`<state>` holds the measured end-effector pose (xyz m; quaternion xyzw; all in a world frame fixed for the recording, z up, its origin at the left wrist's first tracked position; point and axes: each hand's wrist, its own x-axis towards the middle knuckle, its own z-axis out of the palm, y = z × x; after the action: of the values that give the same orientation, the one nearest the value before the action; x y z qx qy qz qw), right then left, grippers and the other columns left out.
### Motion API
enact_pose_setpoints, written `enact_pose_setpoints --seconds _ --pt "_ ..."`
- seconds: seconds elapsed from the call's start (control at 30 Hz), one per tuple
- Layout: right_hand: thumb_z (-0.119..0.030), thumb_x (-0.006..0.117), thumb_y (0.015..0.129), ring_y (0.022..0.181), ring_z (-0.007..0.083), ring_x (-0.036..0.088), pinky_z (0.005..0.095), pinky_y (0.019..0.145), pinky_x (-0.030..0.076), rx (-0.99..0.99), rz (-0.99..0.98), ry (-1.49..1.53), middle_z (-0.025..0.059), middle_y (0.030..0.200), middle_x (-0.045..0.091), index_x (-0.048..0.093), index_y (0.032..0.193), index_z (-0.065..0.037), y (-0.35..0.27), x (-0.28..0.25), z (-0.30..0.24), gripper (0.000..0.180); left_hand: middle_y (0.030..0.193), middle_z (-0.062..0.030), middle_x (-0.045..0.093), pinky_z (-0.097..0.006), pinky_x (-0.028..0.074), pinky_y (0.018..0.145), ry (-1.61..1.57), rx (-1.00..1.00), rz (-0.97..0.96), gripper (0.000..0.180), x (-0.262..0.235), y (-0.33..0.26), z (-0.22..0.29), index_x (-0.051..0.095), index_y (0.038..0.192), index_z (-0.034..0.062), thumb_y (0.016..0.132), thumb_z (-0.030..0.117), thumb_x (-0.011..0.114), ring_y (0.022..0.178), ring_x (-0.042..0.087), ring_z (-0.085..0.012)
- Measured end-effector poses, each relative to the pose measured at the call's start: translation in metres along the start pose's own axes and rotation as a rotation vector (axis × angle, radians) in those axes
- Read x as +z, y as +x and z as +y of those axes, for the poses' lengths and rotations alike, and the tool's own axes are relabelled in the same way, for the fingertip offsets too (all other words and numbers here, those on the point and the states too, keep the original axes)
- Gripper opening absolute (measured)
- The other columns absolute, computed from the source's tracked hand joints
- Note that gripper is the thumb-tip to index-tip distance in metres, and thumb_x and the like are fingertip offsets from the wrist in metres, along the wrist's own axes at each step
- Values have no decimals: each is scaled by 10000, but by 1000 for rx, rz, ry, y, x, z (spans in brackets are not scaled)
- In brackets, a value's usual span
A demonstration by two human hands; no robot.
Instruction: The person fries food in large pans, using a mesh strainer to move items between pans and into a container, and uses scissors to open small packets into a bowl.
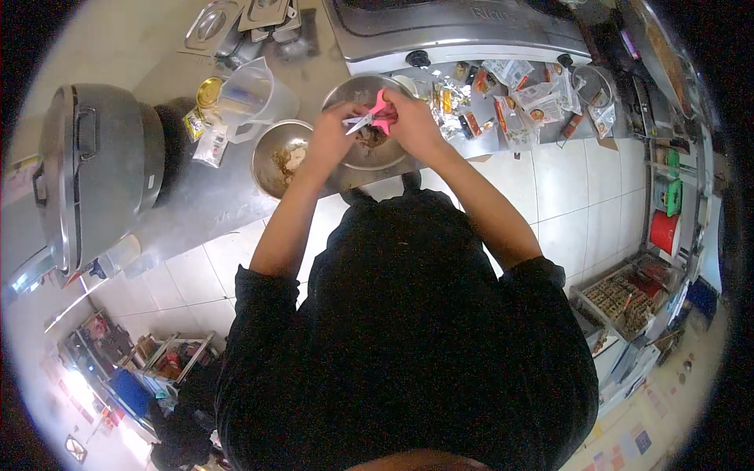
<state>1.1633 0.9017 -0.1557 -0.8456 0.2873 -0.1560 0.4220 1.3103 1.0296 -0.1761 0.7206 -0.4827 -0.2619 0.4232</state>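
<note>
Pink handles mark the scissors (367, 120), which sit in the grip of the right hand (411, 123) above the large metal bowl (391, 155), their blades pointing toward the left hand (333, 135). The left hand is bent, its fingers curled in close to the blades over the same bowl; whether they pinch anything, I cannot tell. Dark brown pieces (370, 138) lie in the bowl beneath the scissors. Just to its left, near the left wrist, a smaller metal bowl (265, 155) holds something brown and cream-coloured. Both bowls are on a steel counter (194, 196). Beyond the smaller bowl stands a cloudy plastic jug (267, 96), with a gold-coloured tin (208, 93) beside it. Crumpled foil (451, 99) and several packets (543, 104) are spread to the right of the large bowl, in front of a metal stove (463, 39). A big grey pot (118, 161) stands at the far left.
</note>
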Motion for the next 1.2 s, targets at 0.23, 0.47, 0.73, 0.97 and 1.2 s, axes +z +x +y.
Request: enact_pose_setpoints --seconds 0.23,0.47,0.73,0.97,1.2 --pt "-34 728 775 856 287 717 366 740 570 -33 26 81 146 916 715 571 1064 -77 2 -12 -21 331 939 -76 710 -261 501 693 -231 -124 356 214 -43 -26 13 678 1108 16 911 99 657 746 630 -120" --pt "-25 712 777 862 301 710 389 743 564 18 -53 51 150 917 713 573 1066 -81 -9 23 -5 325 871 -13 648 -192 429 613 -457 -369 478 270 -59 -72 7 648 1179 14 940 138 645 699 538 -46" --pt "-59 715 819 830 236 703 338 712 551 109 288 576 141 905 711 553 1061 -28 -14 2 22 292 922 -15 634 -149 288 436 -855 -448 382 303 -86 -85 60 582 1245 45 979 188 592 618 454 0" --pt "-135 789 783 824 183 697 311 703 554 364 432 471 124 925 706 550 1021 -11 -39 -43 111 359 941 -58 639 -165 290 394 -831 -401 123 295 -54 -71 85 580 1251 61 974 164 582 604 457 -30" --pt "-245 827 742 788 271 701 356 687 534 437 388 -74 155 933 713 561 1063 -17 -74 -110 119 475 1006 -87 625 -170 361 403 -725 -386 -55 312 -5 -49 108 576 1263 44 967 142 578 645 505 -59"
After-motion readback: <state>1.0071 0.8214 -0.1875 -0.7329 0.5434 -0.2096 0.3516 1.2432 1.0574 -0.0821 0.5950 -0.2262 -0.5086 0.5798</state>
